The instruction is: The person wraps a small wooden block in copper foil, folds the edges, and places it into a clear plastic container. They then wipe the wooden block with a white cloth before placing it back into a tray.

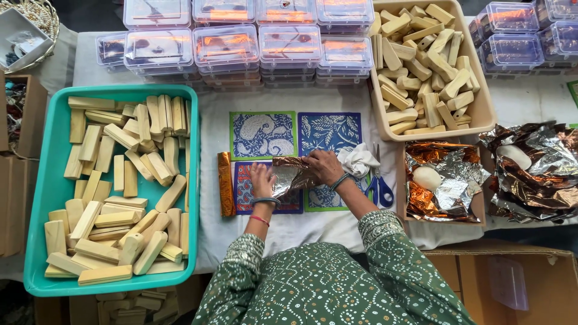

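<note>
My left hand (pixel 261 179) presses flat on the near end of a sheet of copper and silver foil (pixel 291 176). My right hand (pixel 324 166) grips the far edge of the same foil, which wraps something I cannot see. The foil lies over several blue patterned square cards (pixel 263 134) on a white cloth (pixel 289 229). A foil-wrapped bar (pixel 226 183) lies just left of my left hand. A crumpled white tissue (pixel 357 160) and blue-handled scissors (pixel 380 188) sit right of my right hand.
A teal tray (pixel 42 198) of pale wooden blocks stands at left. A beige tray (pixel 481 111) of shaped blocks is at back right. Clear lidded boxes (pixel 226 48) line the back. Crumpled foil (pixel 445 180) with white oval pieces fills the right.
</note>
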